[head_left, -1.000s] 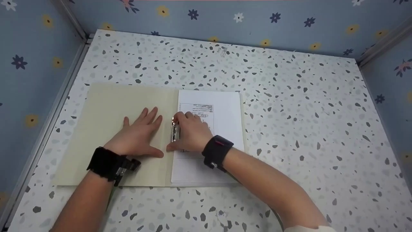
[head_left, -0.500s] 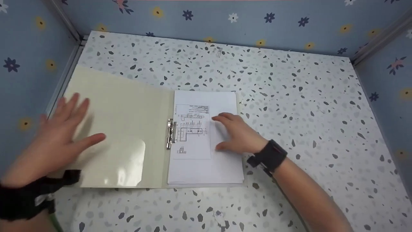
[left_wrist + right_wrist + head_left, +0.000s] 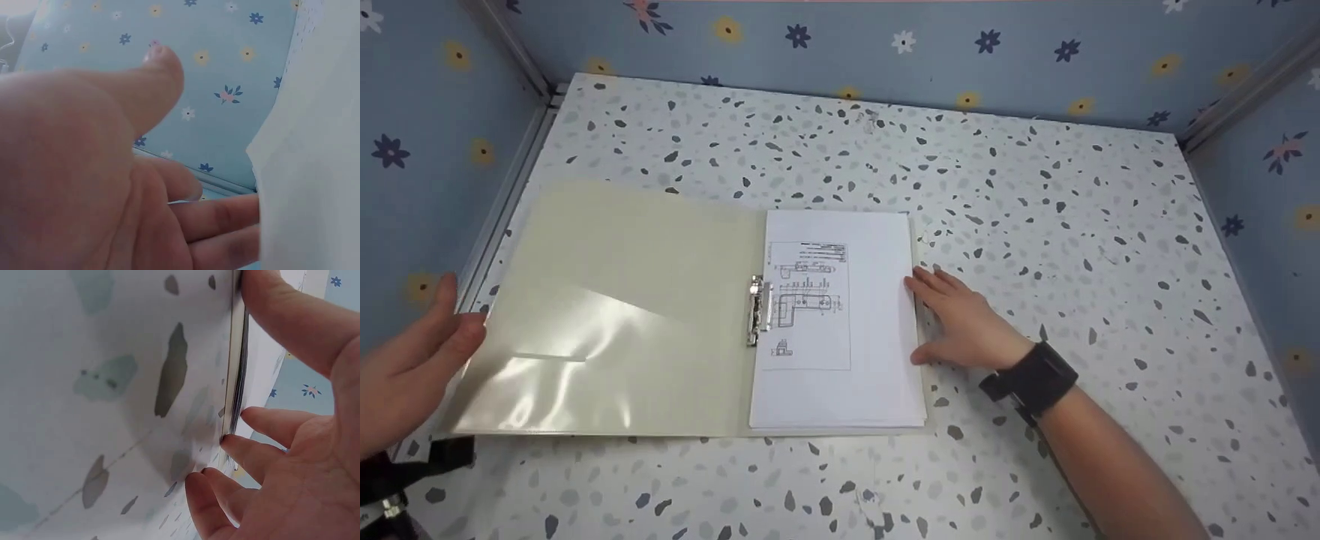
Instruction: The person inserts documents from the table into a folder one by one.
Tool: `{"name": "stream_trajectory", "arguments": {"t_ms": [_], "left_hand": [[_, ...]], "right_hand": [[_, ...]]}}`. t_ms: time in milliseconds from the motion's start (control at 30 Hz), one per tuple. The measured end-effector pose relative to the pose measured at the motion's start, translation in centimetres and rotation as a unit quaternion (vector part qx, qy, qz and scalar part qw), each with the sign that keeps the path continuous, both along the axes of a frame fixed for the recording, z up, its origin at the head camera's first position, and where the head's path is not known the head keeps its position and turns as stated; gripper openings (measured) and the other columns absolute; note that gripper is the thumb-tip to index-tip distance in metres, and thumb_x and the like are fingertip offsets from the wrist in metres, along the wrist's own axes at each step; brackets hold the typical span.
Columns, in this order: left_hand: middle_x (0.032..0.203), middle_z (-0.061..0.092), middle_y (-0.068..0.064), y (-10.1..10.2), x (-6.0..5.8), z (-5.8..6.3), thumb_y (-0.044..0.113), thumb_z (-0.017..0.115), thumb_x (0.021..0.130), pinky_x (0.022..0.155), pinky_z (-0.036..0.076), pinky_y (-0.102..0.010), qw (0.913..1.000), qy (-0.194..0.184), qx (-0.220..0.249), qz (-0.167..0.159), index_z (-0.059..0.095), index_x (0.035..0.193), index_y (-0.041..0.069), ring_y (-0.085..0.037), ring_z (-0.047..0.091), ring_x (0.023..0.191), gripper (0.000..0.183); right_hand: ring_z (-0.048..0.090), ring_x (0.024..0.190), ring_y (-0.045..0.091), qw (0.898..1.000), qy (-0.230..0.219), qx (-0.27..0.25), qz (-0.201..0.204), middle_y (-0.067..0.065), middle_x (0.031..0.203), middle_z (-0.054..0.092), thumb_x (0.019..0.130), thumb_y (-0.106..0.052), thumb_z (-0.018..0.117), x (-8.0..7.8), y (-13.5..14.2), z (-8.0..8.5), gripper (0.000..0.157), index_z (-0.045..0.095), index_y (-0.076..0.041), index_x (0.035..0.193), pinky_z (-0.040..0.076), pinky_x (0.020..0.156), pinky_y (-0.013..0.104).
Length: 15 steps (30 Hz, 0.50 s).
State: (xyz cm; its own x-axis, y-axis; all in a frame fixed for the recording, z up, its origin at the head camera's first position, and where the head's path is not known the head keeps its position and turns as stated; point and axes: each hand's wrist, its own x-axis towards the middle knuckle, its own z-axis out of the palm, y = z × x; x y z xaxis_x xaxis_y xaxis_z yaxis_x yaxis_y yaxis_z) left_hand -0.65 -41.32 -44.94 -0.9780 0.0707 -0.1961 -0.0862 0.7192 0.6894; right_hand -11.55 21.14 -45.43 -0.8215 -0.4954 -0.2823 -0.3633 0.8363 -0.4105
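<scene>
A cream folder [image 3: 637, 262] lies spread open on the table, its left cover slightly raised and glossy with reflections. On its right side rests a stack of white paper [image 3: 881, 315], the top sheet printed with a technical drawing. A metal clip [image 3: 754, 311] sits beside the spine, its lever upright. My left hand [image 3: 412, 367] is at the cover's outer left edge; in the left wrist view its fingers [image 3: 225, 216] reach behind the cover while the thumb stands apart. My right hand [image 3: 971, 319] touches the right edge of the paper and folder with thumb and fingertips [image 3: 250, 453].
The speckled white table [image 3: 1057, 247] extends behind and to the right of the folder. Blue flowered panels [image 3: 840, 45] wall it in at the back, left and right.
My left hand has left the inside of the cover and moved to its left edge. My right hand has gone from the clip rightward to the paper's edge, uncovering clip and drawing.
</scene>
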Motion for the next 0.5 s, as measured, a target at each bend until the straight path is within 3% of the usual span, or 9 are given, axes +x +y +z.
{"name": "stream_trajectory", "arguments": {"t_ms": [100, 167, 233, 267, 367, 433, 500], "left_hand": [[0.155, 0.032, -0.027, -1.5, -0.2, -1.3, 0.018, 0.039, 0.108, 0.093, 0.029, -0.002, 0.9959, 0.054, 0.070, -0.015, -0.013, 0.157, 0.033, -0.027, 0.038, 0.140, 0.072], [0.156, 0.035, -0.020, -1.3, 0.0, -0.9, 0.012, 0.037, 0.108, 0.094, 0.033, -0.006, 0.9921, 0.075, 0.097, -0.026, -0.010, 0.158, 0.033, -0.015, 0.042, 0.137, 0.071], [0.159, 0.033, -0.016, 0.0, 0.4, 0.3, 0.011, 0.034, 0.109, 0.102, 0.029, -0.009, 0.9876, 0.090, 0.122, -0.040, -0.006, 0.159, 0.031, -0.008, 0.042, 0.136, 0.067], [0.159, 0.031, -0.016, 0.9, 0.7, 1.2, 0.013, 0.033, 0.110, 0.107, 0.024, -0.012, 0.9840, 0.097, 0.141, -0.048, -0.003, 0.160, 0.028, -0.010, 0.041, 0.138, 0.064], [0.165, 0.019, -0.010, 4.9, 1.1, 4.4, 0.019, 0.026, 0.111, 0.116, 0.008, -0.022, 0.9773, 0.093, 0.178, -0.066, 0.000, 0.161, 0.027, -0.011, 0.028, 0.146, 0.056], [0.167, 0.008, -0.008, 7.7, 0.9, 6.1, 0.024, 0.025, 0.111, 0.117, -0.003, -0.028, 0.9657, 0.101, 0.223, -0.086, 0.003, 0.161, 0.023, -0.014, 0.014, 0.150, 0.054], [0.167, 0.008, -0.005, 10.5, 0.7, 7.7, 0.027, 0.024, 0.111, 0.118, 0.001, -0.026, 0.9562, 0.098, 0.257, -0.100, 0.007, 0.161, 0.019, -0.012, 0.012, 0.151, 0.053]], "right_hand": [[0.012, 0.151, 0.035, 1.000, -0.002, 0.011, -0.007, 0.008, 0.165, 0.017, 0.071, -0.046, 0.087, 0.0, 0.0, 0.0, 0.113, 0.026, -0.009, 0.158, 0.021, 0.114, 0.062], [0.011, 0.151, 0.034, 1.000, -0.005, 0.016, -0.012, 0.006, 0.165, 0.016, 0.070, -0.047, 0.087, 0.1, 0.0, 0.0, 0.115, 0.024, -0.008, 0.158, 0.021, 0.114, 0.062], [0.010, 0.151, 0.033, 1.000, -0.006, 0.020, -0.014, 0.005, 0.166, 0.015, 0.070, -0.048, 0.087, 0.1, 0.0, -0.1, 0.116, 0.023, -0.008, 0.158, 0.021, 0.114, 0.063], [0.010, 0.151, 0.032, 1.000, -0.007, 0.021, -0.015, 0.004, 0.166, 0.015, 0.070, -0.048, 0.087, 0.1, -0.1, -0.1, 0.116, 0.023, -0.008, 0.158, 0.021, 0.114, 0.063], [0.010, 0.151, 0.032, 1.000, -0.005, 0.017, -0.016, 0.004, 0.166, 0.016, 0.070, -0.048, 0.087, 0.1, -0.1, 0.0, 0.116, 0.023, -0.008, 0.158, 0.021, 0.114, 0.063], [0.010, 0.151, 0.032, 1.000, -0.005, 0.014, -0.015, 0.005, 0.166, 0.016, 0.071, -0.048, 0.087, 0.1, -0.1, 0.1, 0.115, 0.024, -0.008, 0.158, 0.021, 0.114, 0.062], [0.011, 0.151, 0.032, 1.000, -0.006, 0.011, -0.018, 0.005, 0.166, 0.017, 0.071, -0.048, 0.087, 0.1, -0.1, 0.2, 0.114, 0.025, -0.008, 0.158, 0.021, 0.115, 0.061]]}}
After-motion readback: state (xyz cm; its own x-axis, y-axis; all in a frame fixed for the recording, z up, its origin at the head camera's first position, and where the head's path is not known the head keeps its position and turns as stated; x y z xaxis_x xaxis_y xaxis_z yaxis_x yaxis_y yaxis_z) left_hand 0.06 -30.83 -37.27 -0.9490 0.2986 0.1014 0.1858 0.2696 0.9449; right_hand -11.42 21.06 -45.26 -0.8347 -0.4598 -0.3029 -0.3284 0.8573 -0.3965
